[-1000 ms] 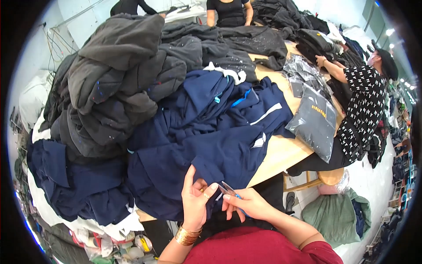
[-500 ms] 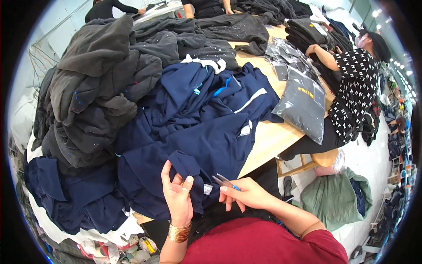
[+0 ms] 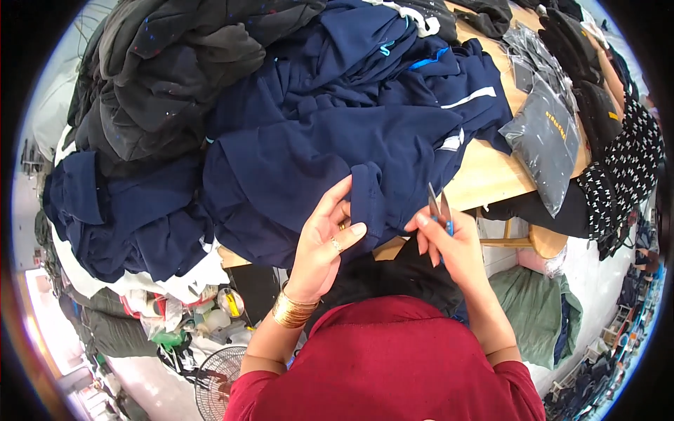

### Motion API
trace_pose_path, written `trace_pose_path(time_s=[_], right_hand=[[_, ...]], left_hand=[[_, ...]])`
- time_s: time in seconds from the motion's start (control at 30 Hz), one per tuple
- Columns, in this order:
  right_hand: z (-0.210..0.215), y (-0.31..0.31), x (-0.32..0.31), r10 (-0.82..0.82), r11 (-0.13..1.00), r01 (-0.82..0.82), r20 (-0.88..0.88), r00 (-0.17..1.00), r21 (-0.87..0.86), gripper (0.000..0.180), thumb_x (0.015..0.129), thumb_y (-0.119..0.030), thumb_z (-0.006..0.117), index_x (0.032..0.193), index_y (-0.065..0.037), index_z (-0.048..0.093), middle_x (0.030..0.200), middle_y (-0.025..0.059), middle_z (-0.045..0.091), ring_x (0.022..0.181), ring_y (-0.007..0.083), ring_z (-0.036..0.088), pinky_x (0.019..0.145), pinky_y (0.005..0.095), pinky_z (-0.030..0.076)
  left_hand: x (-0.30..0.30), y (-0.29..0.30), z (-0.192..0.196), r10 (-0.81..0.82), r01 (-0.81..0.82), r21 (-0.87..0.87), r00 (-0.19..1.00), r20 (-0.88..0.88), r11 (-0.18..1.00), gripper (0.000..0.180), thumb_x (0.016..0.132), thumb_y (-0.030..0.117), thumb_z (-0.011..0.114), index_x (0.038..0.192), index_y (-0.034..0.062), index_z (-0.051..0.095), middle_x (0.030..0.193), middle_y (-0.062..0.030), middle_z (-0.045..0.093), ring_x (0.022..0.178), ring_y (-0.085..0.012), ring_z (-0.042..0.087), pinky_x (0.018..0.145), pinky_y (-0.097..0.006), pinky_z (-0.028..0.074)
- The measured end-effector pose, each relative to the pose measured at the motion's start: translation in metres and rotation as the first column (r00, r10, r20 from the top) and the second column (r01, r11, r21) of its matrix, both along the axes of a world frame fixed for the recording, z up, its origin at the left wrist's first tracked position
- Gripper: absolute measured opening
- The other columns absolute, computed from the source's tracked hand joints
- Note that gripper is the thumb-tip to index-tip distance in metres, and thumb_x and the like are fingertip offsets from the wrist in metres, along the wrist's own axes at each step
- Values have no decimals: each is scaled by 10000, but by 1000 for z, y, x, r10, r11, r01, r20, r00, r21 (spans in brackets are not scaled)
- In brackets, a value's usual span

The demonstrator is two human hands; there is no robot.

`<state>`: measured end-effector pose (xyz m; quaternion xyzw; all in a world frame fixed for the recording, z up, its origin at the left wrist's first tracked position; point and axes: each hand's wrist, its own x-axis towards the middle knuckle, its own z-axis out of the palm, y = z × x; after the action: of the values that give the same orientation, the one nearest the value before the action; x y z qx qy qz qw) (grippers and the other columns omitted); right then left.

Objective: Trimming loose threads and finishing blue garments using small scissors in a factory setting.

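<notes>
My left hand (image 3: 319, 247), with a ring on a finger and gold bangles at the wrist, pinches the folded edge of a navy garment (image 3: 302, 154) between thumb and fingers. The held edge stands up, and the rest of the cloth spreads over the table toward the pile behind. To its right, my right hand (image 3: 456, 245) grips small scissors (image 3: 445, 207) with blue handles. Their blades point up and away from me, slightly parted. A small gap separates them from the cloth edge in my left hand.
Dark grey garments (image 3: 182, 77) are heaped at the left, above more navy cloth (image 3: 133, 217). A bagged dark garment (image 3: 544, 144) lies at the wooden table's (image 3: 491, 175) right side, near a co-worker in a patterned top (image 3: 635, 140). A fan (image 3: 221, 382) stands below left.
My view has tilted down, so people at the back left the picture. My left hand has turned the cloth edge upright, and the white label near it no longer shows. The scissors now point more upward.
</notes>
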<state>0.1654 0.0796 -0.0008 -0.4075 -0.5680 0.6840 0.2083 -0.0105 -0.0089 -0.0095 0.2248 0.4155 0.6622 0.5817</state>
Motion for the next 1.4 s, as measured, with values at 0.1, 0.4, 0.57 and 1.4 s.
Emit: trace_pose_path(time_s=[0.1, 0.4, 0.57, 1.4], right_hand=[[-15, 14, -10, -27, 999, 27, 2, 1000, 17, 190, 891, -173, 529, 860, -10, 620, 539, -4, 501, 381, 17, 380, 389, 168, 289], [2, 7, -32, -92, 994, 99, -148, 985, 41, 151, 847, -205, 594, 926, -86, 644, 616, -37, 524, 507, 13, 442, 429, 158, 310], [-23, 29, -51, 62, 997, -47, -269, 961, 63, 421, 855, -217, 594, 1245, -102, 486, 642, -44, 476, 545, 13, 415, 474, 173, 301], [1, 14, -62, 59, 618, 114, -190, 980, 778, 254, 563, 138, 576, 746, -38, 591, 772, 33, 527, 533, 73, 433, 469, 205, 336]], left_hand=[[-4, 0, 0, -16, 16, -3, 1000, 10, 1000, 615, 797, 6, 575, 1352, 8, 310, 1140, -83, 532, 1047, -145, 508, 944, -282, 365], [7, 2, 13, 24, -24, -23, 1000, -11, 999, 673, 756, 64, 603, 1337, -54, 285, 1317, -165, 402, 1216, -238, 407, 1028, -328, 303], [1, -10, 6, 28, -30, -23, 996, -84, 999, 581, 752, 23, 571, 1281, -81, 355, 1237, -158, 479, 1128, -220, 487, 976, -311, 365], [-60, -27, -6, 710, -244, 688, 3, -704, 683, 294, 543, -166, 609, 725, 64, 622, 865, -80, 561, 711, -193, 544, 561, -251, 437]])
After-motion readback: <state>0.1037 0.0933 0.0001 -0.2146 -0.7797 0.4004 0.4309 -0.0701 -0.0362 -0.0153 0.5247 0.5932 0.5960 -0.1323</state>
